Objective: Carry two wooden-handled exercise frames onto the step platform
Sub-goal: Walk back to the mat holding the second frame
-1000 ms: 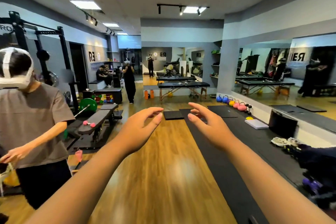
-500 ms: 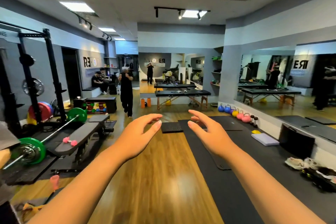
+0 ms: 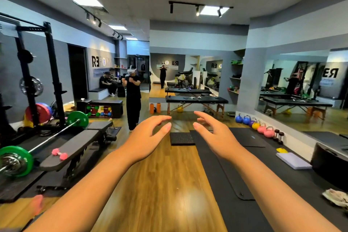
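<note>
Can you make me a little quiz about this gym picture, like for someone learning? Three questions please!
1. True or false: the left hand and the right hand are both holding something.
2. What colour is the little dumbbell lying on the black bench? A) pink B) blue C) white
3. Fill in: the row of kettlebells stands on the floor along the ____ wall.

Key
1. False: both hands are held out with open fingers and nothing in them.
2. A, pink.
3. Mirror.
</note>
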Tool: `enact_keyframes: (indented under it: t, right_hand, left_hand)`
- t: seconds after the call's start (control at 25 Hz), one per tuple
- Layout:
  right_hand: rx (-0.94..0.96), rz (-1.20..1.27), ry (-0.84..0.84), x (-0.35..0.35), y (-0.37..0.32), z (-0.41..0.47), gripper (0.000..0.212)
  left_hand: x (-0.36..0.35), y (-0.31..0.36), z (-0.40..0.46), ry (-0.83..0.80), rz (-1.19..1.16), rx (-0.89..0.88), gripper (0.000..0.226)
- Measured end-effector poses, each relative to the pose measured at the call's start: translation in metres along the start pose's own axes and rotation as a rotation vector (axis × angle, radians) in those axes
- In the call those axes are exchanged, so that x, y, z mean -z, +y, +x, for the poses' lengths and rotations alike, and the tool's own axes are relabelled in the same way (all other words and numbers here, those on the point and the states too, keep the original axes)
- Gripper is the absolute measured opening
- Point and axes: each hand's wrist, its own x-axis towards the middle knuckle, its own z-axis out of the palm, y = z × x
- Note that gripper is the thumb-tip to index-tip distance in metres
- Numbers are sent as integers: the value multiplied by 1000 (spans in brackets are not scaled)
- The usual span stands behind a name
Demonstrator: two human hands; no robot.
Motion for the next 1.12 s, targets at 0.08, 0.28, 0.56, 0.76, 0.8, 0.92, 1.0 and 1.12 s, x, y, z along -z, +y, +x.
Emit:
enact_keyframes:
  t: [0.08,0.28,0.56,0.76,0.8,0.92,1.0,1.12]
  right_hand:
    - [-11,5,10,-12,32,58,53]
    - [-86,52,72,-21,109,185,50]
    - [-167,72,120,-33,245,341,50]
    - [-116,60,82,-21,340,476,50]
    - [-100,49,73,-16,356,509,49]
    - [-49,33,56,-10,401,594,49]
    - [-23,37,46,-12,427,646,51]
    - [31,-15,22,-21,471,721,54]
  left_hand:
    - [-13,-44,58,7,-4,-11,45]
    - [-47,-133,199,-16,-38,-4,51]
    - [-157,-226,369,-73,-152,12,41]
    - [-210,-270,507,-24,-165,-8,42]
    - [-217,-277,537,-17,-156,-5,43]
    - [-237,-303,614,1,-105,-6,43]
    - [-246,-323,659,14,-75,-7,44]
    - [-258,-367,726,56,-42,20,43]
